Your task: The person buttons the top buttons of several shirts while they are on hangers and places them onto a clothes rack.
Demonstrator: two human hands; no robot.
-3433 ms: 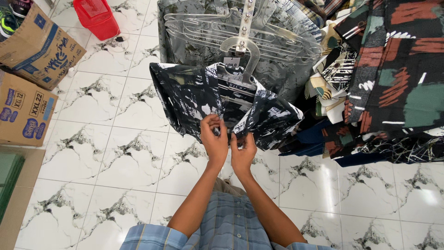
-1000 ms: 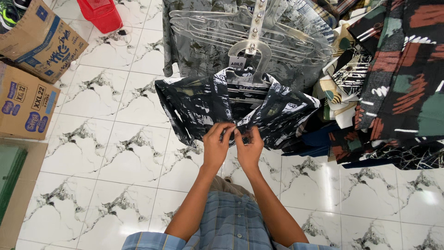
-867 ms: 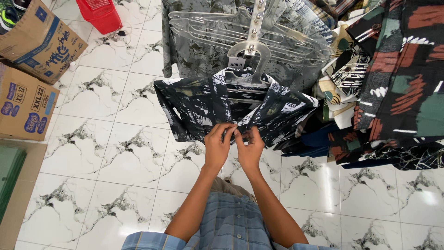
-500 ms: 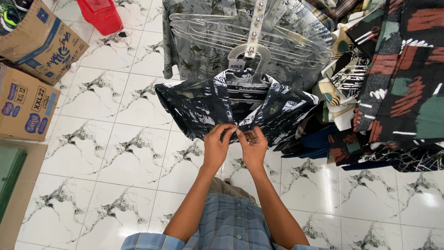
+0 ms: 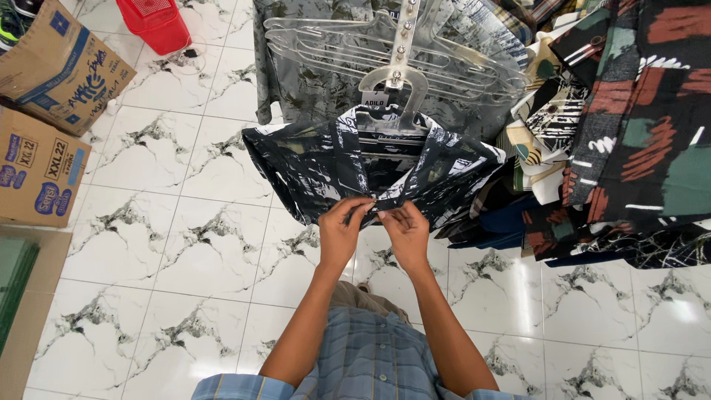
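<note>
A black shirt (image 5: 311, 167) with a white print hangs on a clear plastic hanger (image 5: 396, 85) from a metal rack arm. My left hand (image 5: 342, 231) and my right hand (image 5: 404, 231) meet at the shirt's front, just below the collar. Both pinch the two front edges of the fabric together with their fingertips. The shirt's shoulders spread out to either side above my hands.
Several empty clear hangers (image 5: 333, 44) hang behind over a grey patterned shirt (image 5: 296, 89). More patterned shirts (image 5: 637, 126) hang close on the right. Cardboard boxes (image 5: 41, 174) and a red basket (image 5: 157, 24) stand on the white marble-tiled floor (image 5: 170, 244) at the left.
My hands have shifted up the shirt front, from the lower part toward the collar, and stay pinched on the fabric. The shirt has spread wider on its hanger.
</note>
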